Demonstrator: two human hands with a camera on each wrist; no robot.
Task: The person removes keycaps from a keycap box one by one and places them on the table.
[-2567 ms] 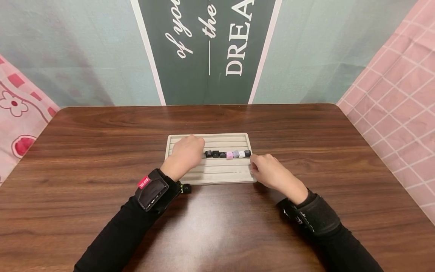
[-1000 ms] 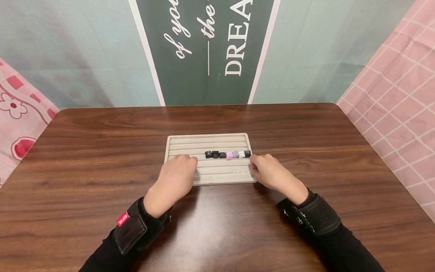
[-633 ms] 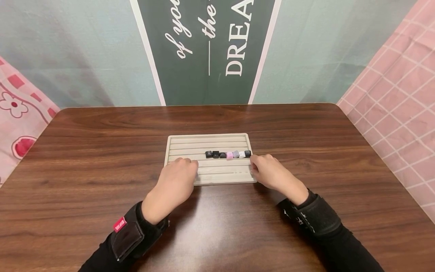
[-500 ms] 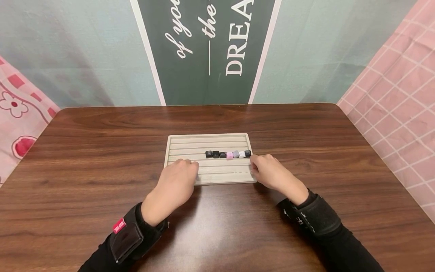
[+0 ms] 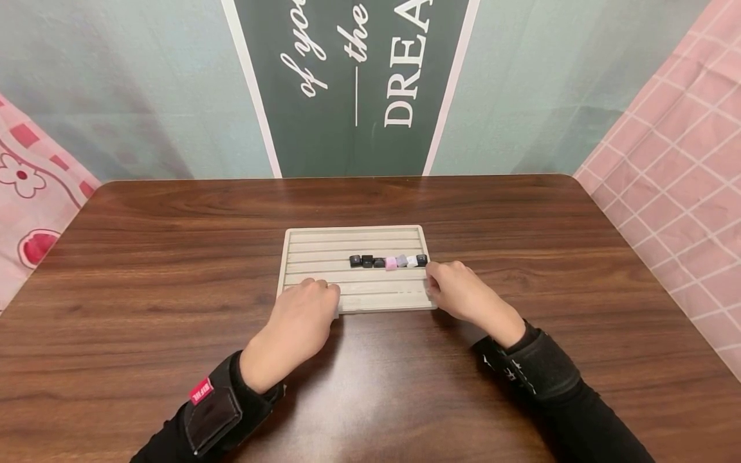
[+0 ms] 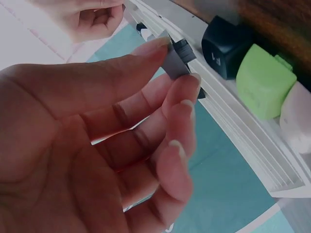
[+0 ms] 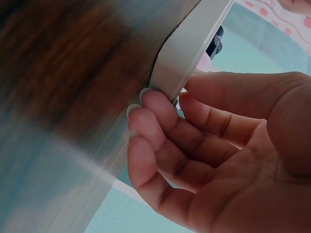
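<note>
In the head view, a cream ridged tray (image 5: 312, 238) lies on the table, with a row of several keycaps, black at the left end (image 5: 356, 261), a pink keycap (image 5: 391, 263) mid-row and a black one at the right end (image 5: 422, 260). My left hand (image 5: 301, 321) is by the tray's front left. In the left wrist view its thumb and forefinger pinch a grey keycap (image 6: 176, 63). My right hand (image 5: 460, 292) grips the tray's right edge near the front corner, thumb on top in the right wrist view.
Beside the tray's front, seen in the left wrist view, sit a black keycap (image 6: 223, 48), a green keycap (image 6: 265, 80) and a pale pink keycap (image 6: 297, 116). The left hand hides them from the head view. The brown wooden table (image 5: 492, 218) surrounds the tray.
My left hand has moved from above the tray's left half back towards its front edge, most of it early on. The right hand and the row of keycaps have stayed put.
</note>
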